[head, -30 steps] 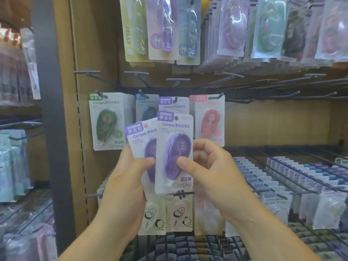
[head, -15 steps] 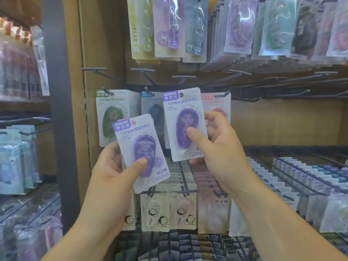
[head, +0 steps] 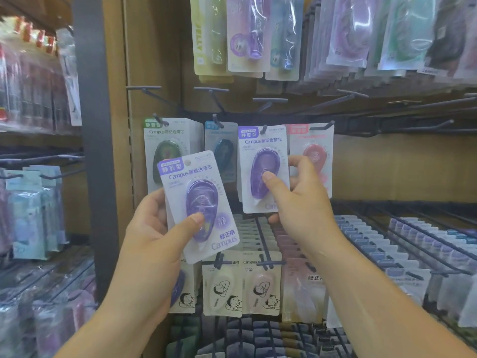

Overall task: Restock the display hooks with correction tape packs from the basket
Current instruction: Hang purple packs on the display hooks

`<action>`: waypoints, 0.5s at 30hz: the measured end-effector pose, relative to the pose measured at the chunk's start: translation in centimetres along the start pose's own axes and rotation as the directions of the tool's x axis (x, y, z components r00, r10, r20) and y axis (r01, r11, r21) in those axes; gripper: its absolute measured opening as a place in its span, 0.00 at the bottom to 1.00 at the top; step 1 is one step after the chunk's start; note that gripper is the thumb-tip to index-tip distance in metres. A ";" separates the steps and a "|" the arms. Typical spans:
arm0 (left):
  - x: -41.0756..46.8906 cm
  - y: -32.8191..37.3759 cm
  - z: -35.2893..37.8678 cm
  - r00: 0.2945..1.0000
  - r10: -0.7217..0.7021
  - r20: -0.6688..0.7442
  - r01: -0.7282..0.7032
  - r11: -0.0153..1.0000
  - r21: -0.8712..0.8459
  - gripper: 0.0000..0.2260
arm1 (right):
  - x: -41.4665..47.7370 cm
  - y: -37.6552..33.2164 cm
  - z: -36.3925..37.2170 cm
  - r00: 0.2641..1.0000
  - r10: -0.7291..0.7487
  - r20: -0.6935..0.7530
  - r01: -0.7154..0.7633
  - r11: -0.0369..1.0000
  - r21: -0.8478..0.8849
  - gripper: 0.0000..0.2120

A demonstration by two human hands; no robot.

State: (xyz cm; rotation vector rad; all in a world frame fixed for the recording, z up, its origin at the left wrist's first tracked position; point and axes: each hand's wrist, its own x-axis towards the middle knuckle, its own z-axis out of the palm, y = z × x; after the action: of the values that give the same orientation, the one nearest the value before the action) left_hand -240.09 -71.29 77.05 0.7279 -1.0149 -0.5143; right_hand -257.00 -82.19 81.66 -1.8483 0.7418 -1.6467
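Correction tape pack [head: 198,205] on the left, purple and tilted, is pinched in my left hand [head: 154,244], thumb curled across its blister and fingers behind. My right hand [head: 302,202] pinches a second purple pack [head: 263,169] the same way. Since half a second ago it has risen, and its top now meets the hook [head: 263,129] between the blue pack [head: 222,151] and the red pack [head: 313,153]. Lower right, a wire rack [head: 387,223] holds rows of packs.

Left grip [head: 154,241] clasping, right grip [head: 302,202] pinching
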 end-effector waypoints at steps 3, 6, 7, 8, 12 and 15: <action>0.1 -0.3 0.1 0.999 -0.019 0.026 0.019 1.000 0.009 0.18 | 1.1 0.3 0.4 1.000 -0.008 0.009 0.009 0.995 -0.104 0.11; 0.3 -0.1 0.5 0.998 -0.043 0.046 0.042 0.999 0.014 0.19 | 1.7 0.6 0.9 0.999 -0.029 0.019 0.032 0.982 -0.187 0.12; 0.3 0.0 0.7 0.997 -0.046 0.056 0.045 0.999 0.015 0.19 | 1.8 0.7 0.9 0.999 -0.036 0.024 0.040 0.979 -0.200 0.13; 0.3 0.1 0.8 0.997 -0.046 0.066 0.045 0.999 0.017 0.19 | 1.9 0.7 0.9 0.999 -0.042 0.028 0.047 0.977 -0.206 0.13; 0.0 0.4 1.5 0.989 -0.062 0.131 0.063 0.998 -0.003 0.18 | 1.5 0.9 0.1 0.998 -0.015 0.053 0.025 0.981 -0.191 0.16; -0.3 0.5 1.9 0.986 -0.056 0.156 0.059 0.998 -0.018 0.18 | 0.2 1.4 -1.0 0.999 -0.032 0.019 0.035 0.983 -0.181 0.21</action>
State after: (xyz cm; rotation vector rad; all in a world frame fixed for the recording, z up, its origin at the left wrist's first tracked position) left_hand -241.94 -71.32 77.92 0.7070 -1.1341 -0.6397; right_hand -258.04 -83.31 80.89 -2.0069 0.8836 -1.6296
